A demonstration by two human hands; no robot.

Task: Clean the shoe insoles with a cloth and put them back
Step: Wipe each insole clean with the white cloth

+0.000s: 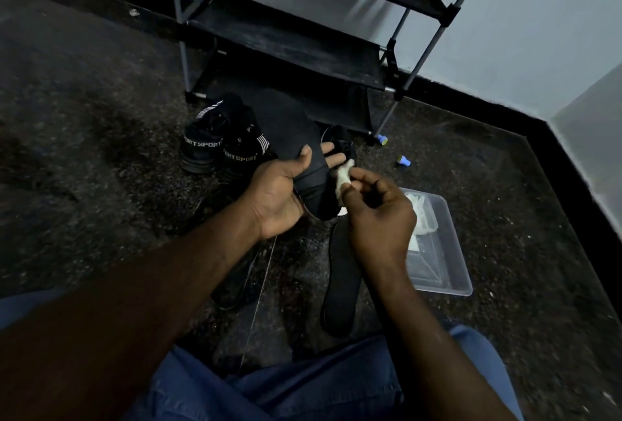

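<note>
Two black fabric sport shoes (215,148) stand on the dark floor. Above them, the left hand (276,191) grips a black foam insole (289,127). The right hand (380,218) pinches a small white cloth (343,176) just beside the insole's edge. A clear plastic tray (451,252) lies further right.

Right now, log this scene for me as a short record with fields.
left hand: grips held insole
right hand: pinches cloth, close to the held insole
floor insole: lies flat beside tray
shoes: black, upright before rack
tray: clear, holds white pieces
</note>
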